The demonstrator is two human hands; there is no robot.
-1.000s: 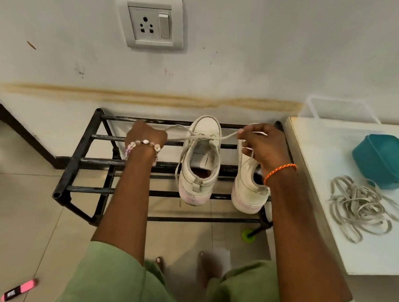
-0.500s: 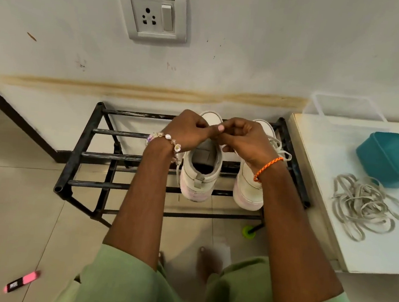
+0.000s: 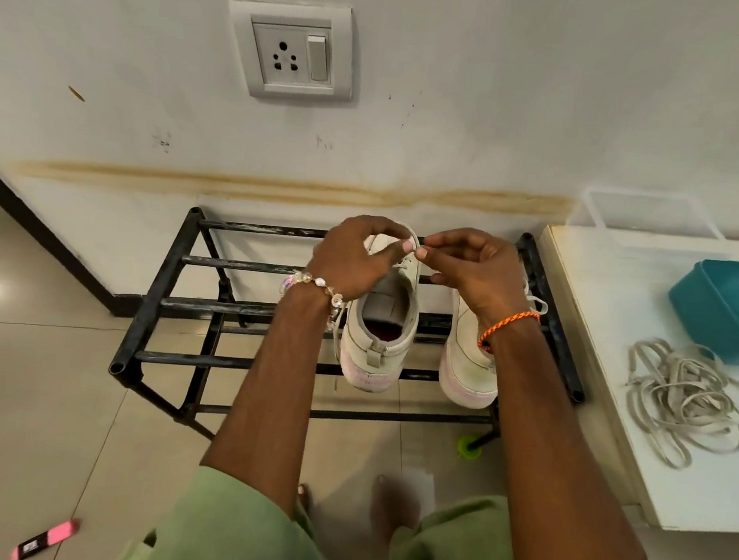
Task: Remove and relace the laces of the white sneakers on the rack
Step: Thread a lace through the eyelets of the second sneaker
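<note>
Two white sneakers stand heel-toward-me on the black metal rack (image 3: 162,300). The left sneaker (image 3: 379,344) has its lace partly threaded near the toe. The right sneaker (image 3: 467,370) is half hidden under my right forearm. Above the left sneaker's toe, my left hand (image 3: 351,260) and my right hand (image 3: 476,272) meet thumb to thumb. Each pinches a part of the white lace (image 3: 408,261) between thumb and fingers. A loose strand of the lace hangs down the left sneaker's left side.
A white table (image 3: 618,394) stands right of the rack, carrying a pile of loose laces (image 3: 685,400), a teal container (image 3: 735,310) and a clear box (image 3: 649,216). A wall with a socket plate (image 3: 290,51) is behind. A pink object (image 3: 47,540) lies on the floor tiles.
A second ago my hands were spread apart, stretching the lace wide over both sneakers. They have since come together above the left sneaker's toe and now pinch the lace close to the eyelets.
</note>
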